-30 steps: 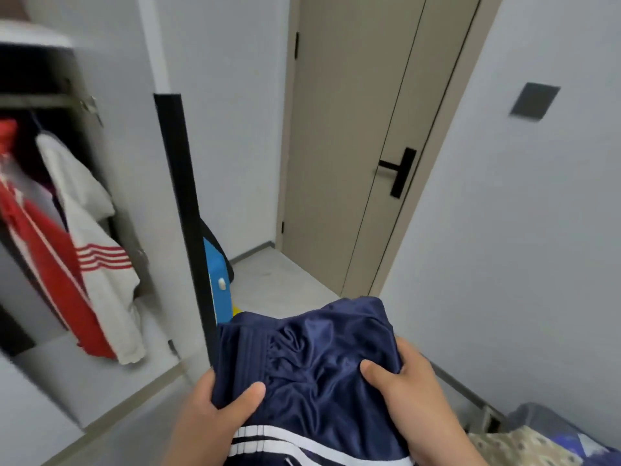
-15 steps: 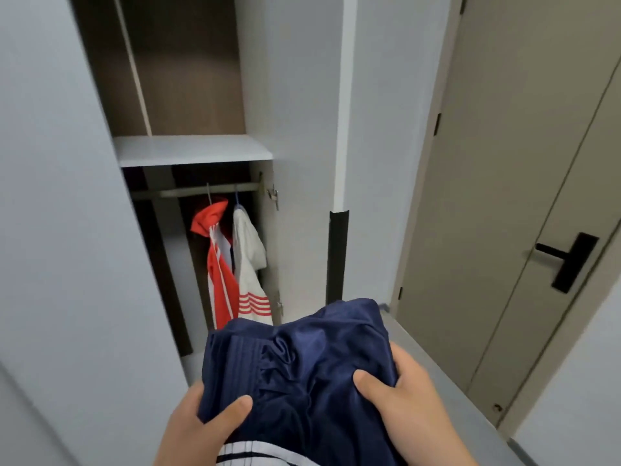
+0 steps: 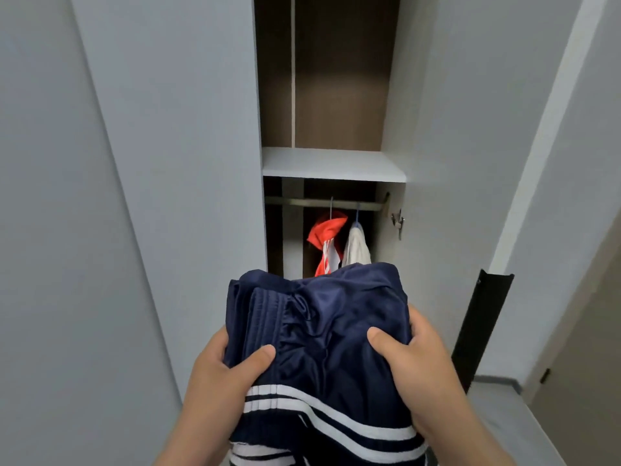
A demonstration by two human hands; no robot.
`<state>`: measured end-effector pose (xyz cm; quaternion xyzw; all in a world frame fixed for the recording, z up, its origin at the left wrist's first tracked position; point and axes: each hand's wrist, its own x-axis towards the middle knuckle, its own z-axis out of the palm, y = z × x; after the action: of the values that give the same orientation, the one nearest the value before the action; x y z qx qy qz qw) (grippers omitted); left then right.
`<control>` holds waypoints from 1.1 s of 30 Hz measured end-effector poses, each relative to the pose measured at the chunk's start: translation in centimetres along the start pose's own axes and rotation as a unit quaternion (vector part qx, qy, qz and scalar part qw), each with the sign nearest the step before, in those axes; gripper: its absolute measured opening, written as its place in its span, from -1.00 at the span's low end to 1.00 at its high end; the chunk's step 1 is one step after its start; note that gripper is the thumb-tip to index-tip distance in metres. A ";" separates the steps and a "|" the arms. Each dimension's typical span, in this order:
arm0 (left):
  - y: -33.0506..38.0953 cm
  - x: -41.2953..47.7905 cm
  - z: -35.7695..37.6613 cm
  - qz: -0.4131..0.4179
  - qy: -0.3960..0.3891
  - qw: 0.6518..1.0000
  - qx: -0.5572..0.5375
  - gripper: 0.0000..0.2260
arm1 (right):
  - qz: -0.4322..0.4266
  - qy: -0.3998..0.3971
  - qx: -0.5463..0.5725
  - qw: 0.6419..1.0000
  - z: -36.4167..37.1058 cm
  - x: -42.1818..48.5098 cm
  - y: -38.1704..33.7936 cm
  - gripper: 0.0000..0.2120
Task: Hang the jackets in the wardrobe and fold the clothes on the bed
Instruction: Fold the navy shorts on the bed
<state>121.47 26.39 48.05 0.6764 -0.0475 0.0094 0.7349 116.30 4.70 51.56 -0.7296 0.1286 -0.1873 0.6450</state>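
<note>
Your left hand point(image 3: 223, 371) and right hand point(image 3: 415, 361) gripped the folded navy garment point(image 3: 322, 334) (thumbs on top), facing the wardrobe point(image 3: 332, 163).

glossy satin garment point(image 3: 336, 331), matt wardrobe shelf point(image 3: 332, 164)

The garment point(image 3: 322, 331) hides the bottoms of the red jacket point(image 3: 324, 235) and white jacket point(image 3: 357, 250), plus most fingers of the left hand point(image 3: 221, 375) and right hand point(image 3: 420, 364).

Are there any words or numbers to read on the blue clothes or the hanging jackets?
None. The navy garment shows only white stripes, no letters.
The hanging red jacket and white jacket show no readable print.
The wardrobe shelf is plain.
</note>
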 end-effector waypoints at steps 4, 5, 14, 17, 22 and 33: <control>0.3 4.6 -1.1 0.021 0.003 1.000 0.001 -0.69 | -0.016 -0.010 0.010 1.000 2.7 3.4 -0.5 -0.64; 0.1 6.1 -1.3 0.029 0.003 1.000 0.004 -0.68 | -0.022 -0.007 0.008 1.000 3.4 4.4 -0.7 -0.62; -1.0 20.2 -3.2 0.032 -0.055 0.998 -0.023 -0.62 | -0.028 0.088 -0.020 0.995 11.1 13.4 -1.6 -0.68; 0.0 24.3 -2.7 0.051 -0.093 0.994 -0.033 -0.61 | -0.039 0.114 -0.017 0.993 12.0 15.8 -2.6 -0.66; 1.9 28.9 -0.1 0.097 -0.144 0.983 -0.050 -0.65 | -0.085 0.148 -0.024 0.985 11.3 19.4 -4.5 -0.60; 8.1 35.0 6.9 0.183 -0.176 0.964 -0.085 -0.69 | -0.217 0.182 -0.008 0.959 6.0 27.7 -8.3 -0.71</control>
<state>155.30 18.49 59.58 0.5823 -0.2993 0.0203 0.7556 143.32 -0.76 62.20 -0.6988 0.0842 -0.4514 0.5486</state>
